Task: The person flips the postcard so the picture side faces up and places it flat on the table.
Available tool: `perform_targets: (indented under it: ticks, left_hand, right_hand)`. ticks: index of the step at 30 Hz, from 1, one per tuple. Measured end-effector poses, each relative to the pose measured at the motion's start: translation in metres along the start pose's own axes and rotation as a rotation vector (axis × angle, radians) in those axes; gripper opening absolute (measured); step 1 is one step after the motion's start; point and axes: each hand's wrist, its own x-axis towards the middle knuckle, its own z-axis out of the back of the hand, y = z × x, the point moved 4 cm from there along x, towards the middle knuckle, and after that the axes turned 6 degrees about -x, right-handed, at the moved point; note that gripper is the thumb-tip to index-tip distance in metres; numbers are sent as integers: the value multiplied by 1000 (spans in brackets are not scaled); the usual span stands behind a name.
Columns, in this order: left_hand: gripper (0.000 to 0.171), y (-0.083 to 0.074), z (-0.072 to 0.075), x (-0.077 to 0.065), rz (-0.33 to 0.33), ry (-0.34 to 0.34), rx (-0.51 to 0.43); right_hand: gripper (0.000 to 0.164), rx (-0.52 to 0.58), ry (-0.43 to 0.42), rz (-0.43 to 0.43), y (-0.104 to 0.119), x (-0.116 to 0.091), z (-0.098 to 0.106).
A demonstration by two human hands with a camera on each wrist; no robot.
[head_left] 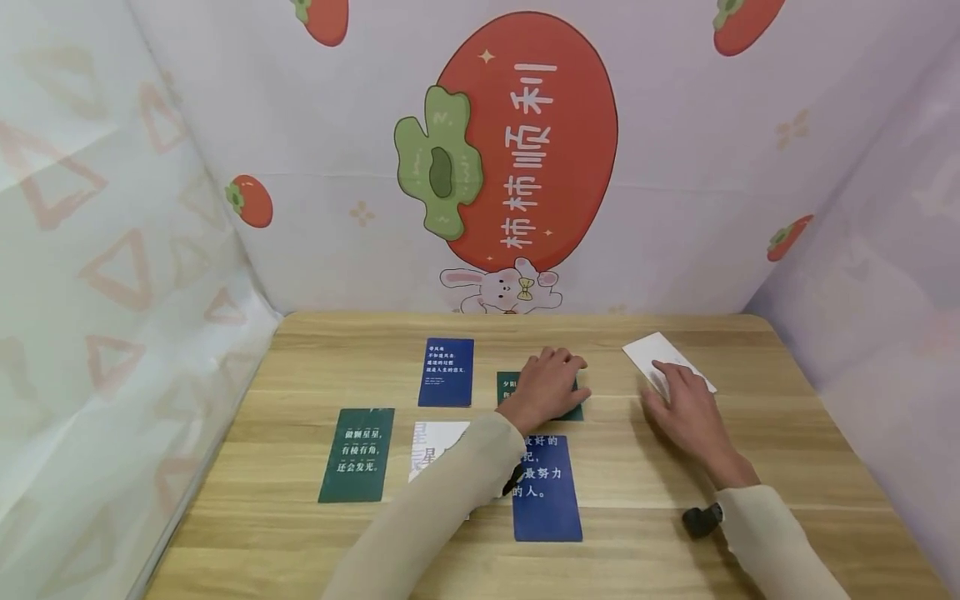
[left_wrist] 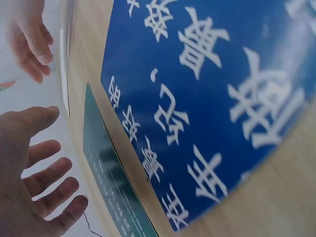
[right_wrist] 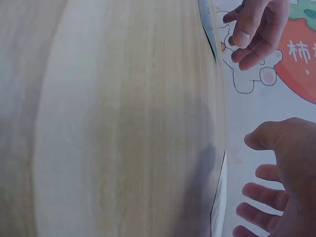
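My left hand (head_left: 545,385) hovers over a green card (head_left: 572,412) and covers much of it. In the left wrist view its fingers are spread and loosely bent, with nothing held. A blue card (head_left: 546,508) with white writing lies nearer me, partly under the left sleeve. On the right, my right hand (head_left: 686,417) hangs over the near edge of a white card (head_left: 660,354), which lies tilted on the table. The right wrist view shows that hand (right_wrist: 296,182) with relaxed, parted fingers and nothing between them.
Left of the hands lie a second blue card (head_left: 446,372), a second green card (head_left: 357,455) and a white printed card (head_left: 435,435) partly hidden by the left sleeve. Behind the wooden table (head_left: 622,558) hangs a printed cloth (head_left: 675,192); cloth also lines both sides.
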Motion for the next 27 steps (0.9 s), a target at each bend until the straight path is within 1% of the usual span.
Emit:
perform_targets:
  ticks: [7,13,17,23,27]
  left_hand:
    - [50,-11,3,7,-8,-11,-9]
    - [51,-17,0,17,-8,-5,-10]
    - [51,-22,-2,25,4,4,-15]
    - [54,-31,-2,35,16,9,5]
    - [56,-37,-4,44,26,30,25]
  right_hand:
    - [56,-27,38,-44,-15,1,3]
    - [61,-30,57,-67,-24,1,6]
    - [64,-34,72,-78,-29,3,8]
    - [72,-47,121,-106,-34,5,7]
    - [78,-48,149,-120,-37,7,7]
